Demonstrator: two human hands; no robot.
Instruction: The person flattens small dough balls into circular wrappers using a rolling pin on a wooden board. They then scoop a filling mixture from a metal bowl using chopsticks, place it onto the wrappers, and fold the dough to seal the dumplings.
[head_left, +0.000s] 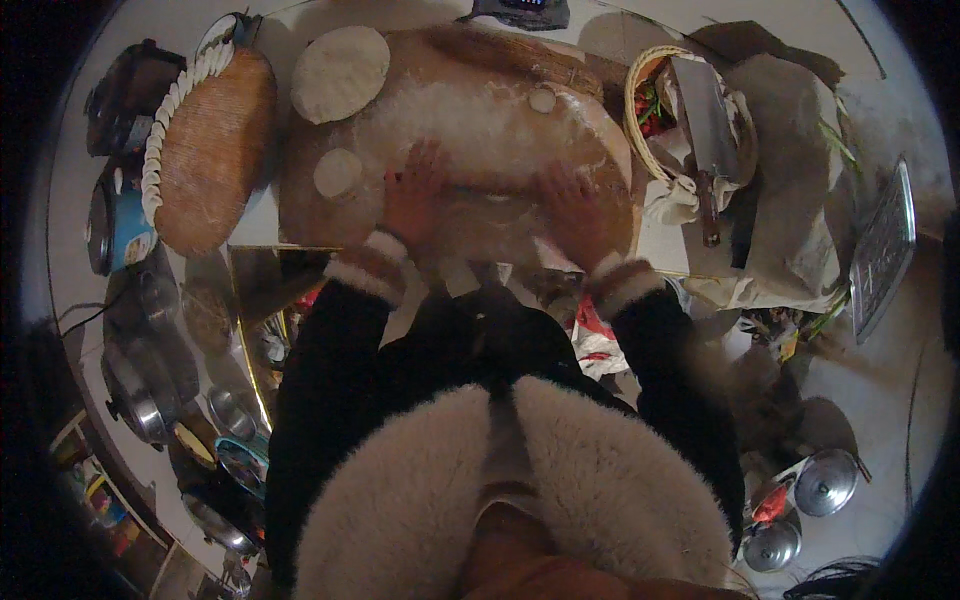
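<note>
My left hand (417, 187) lies palm down on a flour-dusted wooden board (480, 127), its fingers stretched forward. To its right, my right hand (576, 206) rests flat in the same way, blurred, with fingers spread. A narrow dark bar (491, 187), probably a thin rolling pin, runs between the hands and seems to pass under both palms. Blur hides what is beneath it. A small round of dough (338, 173) sits left of my left hand. Behind it is a larger flat dough round (341, 75). A small dough piece (542, 100) lies at the far right.
A thick wooden log-like roller (517, 60) lies along the board's back. At left, an oval wooden board (214, 154) has a braided white edge. A cleaver (705, 120) lies across a wicker basket (636, 112) at right, beside pale cloth (787, 187). Pots (139, 390) stand lower left.
</note>
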